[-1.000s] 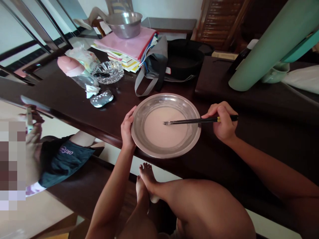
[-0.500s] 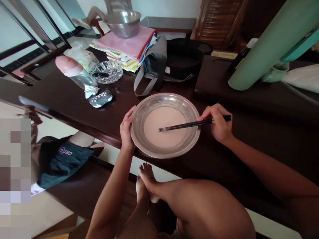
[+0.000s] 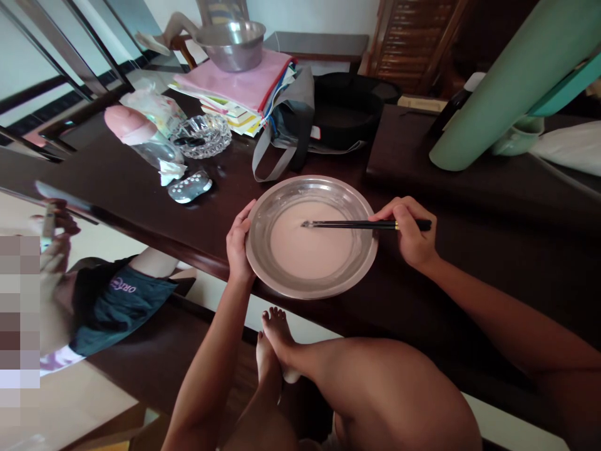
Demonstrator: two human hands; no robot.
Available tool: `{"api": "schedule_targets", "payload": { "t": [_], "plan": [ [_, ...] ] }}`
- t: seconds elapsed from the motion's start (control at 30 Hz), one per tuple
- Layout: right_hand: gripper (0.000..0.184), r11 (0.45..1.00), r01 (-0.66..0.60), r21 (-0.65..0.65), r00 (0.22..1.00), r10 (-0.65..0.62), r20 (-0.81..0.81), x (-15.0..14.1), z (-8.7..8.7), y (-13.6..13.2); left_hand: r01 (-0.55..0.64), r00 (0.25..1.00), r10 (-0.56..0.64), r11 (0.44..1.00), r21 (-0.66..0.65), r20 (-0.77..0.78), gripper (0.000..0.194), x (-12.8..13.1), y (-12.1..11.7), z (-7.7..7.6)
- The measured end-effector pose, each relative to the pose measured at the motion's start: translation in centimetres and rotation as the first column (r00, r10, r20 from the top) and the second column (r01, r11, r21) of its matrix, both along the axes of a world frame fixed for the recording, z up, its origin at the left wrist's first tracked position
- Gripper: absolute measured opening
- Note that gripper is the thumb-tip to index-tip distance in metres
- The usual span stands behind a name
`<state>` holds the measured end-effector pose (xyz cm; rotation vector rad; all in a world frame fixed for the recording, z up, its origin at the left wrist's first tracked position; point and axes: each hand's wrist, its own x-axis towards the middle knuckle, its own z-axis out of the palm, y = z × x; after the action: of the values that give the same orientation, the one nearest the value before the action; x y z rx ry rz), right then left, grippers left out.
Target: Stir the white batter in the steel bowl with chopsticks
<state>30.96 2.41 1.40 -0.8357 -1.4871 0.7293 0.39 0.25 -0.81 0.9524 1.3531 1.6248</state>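
Observation:
A wide steel bowl (image 3: 263,263) with a pale pinkish batter (image 3: 310,247) sits at the near edge of a dark wooden table (image 3: 141,188). My left hand (image 3: 238,244) grips the bowl's left rim, fingers curled over it. My right hand (image 3: 410,235) is closed on a pair of black chopsticks (image 3: 352,223), which lie level across the bowl with their tips in the batter at its upper left.
Behind the bowl lie a grey bag (image 3: 286,125), a black pan (image 3: 347,109), a stack of books with a steel bowl (image 3: 232,44) on top, a glass ashtray (image 3: 201,134), a pink-capped bottle (image 3: 136,131) and a green roll (image 3: 511,81). Another person sits at the left (image 3: 113,300).
The chopstick tips have swept from the middle of the batter down and left, then up to its upper left. My right hand shifted slightly left. The left hand stayed on the rim.

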Motion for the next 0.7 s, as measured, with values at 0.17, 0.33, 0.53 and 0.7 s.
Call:
{"api": "schedule_targets", "payload": {
  "t": [0.17,0.33,0.53,0.7],
  "plan": [
    [0.036,1.0,-0.01,-0.005,0.995,0.01,-0.098,0.09,-0.13,0.07,0.012,1.0,-0.012,1.0,-0.004,0.0,0.044,0.07,-0.04,0.04],
    [0.034,0.999,0.008,-0.041,0.999,-0.007,0.032,0.0,0.14,-0.08,0.001,1.0,-0.001,1.0,-0.001,-0.01,0.043,0.0,-0.01,-0.06],
    [0.035,0.999,0.003,-0.032,0.995,-0.006,-0.104,-0.02,0.02,-0.05,0.026,0.999,-0.026,1.0,0.0,-0.036,0.045,-0.13,-0.06,-0.16],
    [0.035,1.0,0.013,-0.026,1.0,-0.013,0.001,0.0,-0.02,0.02,0.0,1.0,0.0,1.0,-0.011,-0.03,0.043,-0.04,-0.06,0.05]
  ]
}}
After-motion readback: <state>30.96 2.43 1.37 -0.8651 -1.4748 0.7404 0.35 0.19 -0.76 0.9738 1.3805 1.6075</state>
